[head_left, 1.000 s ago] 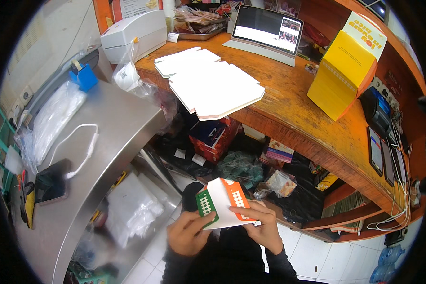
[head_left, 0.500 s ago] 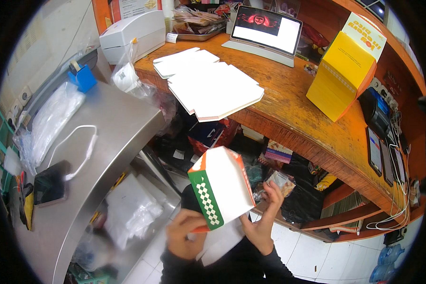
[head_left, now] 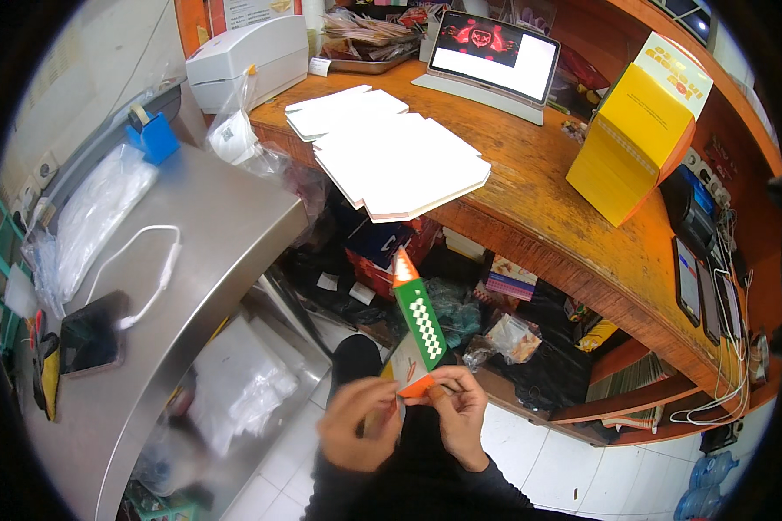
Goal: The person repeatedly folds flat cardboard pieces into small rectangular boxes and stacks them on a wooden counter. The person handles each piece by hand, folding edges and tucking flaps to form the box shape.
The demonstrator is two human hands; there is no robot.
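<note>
A small cardboard box [head_left: 424, 325] with green and orange sides and a white diamond pattern is held over my lap, its narrow side facing up and its orange pointed end away from me. My right hand [head_left: 459, 415] pinches the orange flap at the near end between thumb and fingers. On the other side of that end my left hand [head_left: 361, 425], slightly blurred, has its fingers bent in against the cardboard. Part of the box behind the left fingers is hidden.
Stacked flat white cardboard blanks [head_left: 404, 165] lie at the wooden desk's edge, with a tablet [head_left: 493, 56] behind. A yellow box [head_left: 626, 139] stands to the right. At left, a metal table [head_left: 208, 234] carries a phone [head_left: 94, 334] and a blue tape dispenser [head_left: 153, 139].
The box has turned from its white inner face to its narrow green side and come lower. My right hand has moved down and left onto the near flap.
</note>
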